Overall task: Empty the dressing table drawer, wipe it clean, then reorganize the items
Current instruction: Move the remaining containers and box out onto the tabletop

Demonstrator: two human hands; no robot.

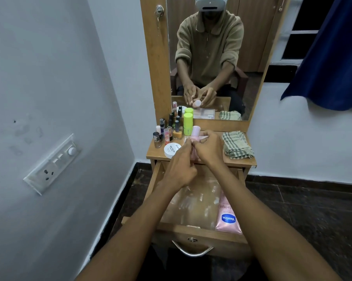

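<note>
Both hands — left hand (180, 169), right hand (208, 148) — grip pink bottle (195, 136).

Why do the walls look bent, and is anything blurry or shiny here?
Head view: the wide-angle lens bows the wall and switch panel outward at the edges; soft, even indoor light, no hard shadows; the clear plastic in the open drawer shows pale glare; both hands, left hand and right hand, look slightly soft around the pink bottle.

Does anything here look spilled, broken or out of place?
Nothing spilled or broken shows. The drawer stands open with a Vaseline tube still inside. Both hands, left and right, hold a pink bottle over the tabletop. The wall by the switch panel has marks.
</note>
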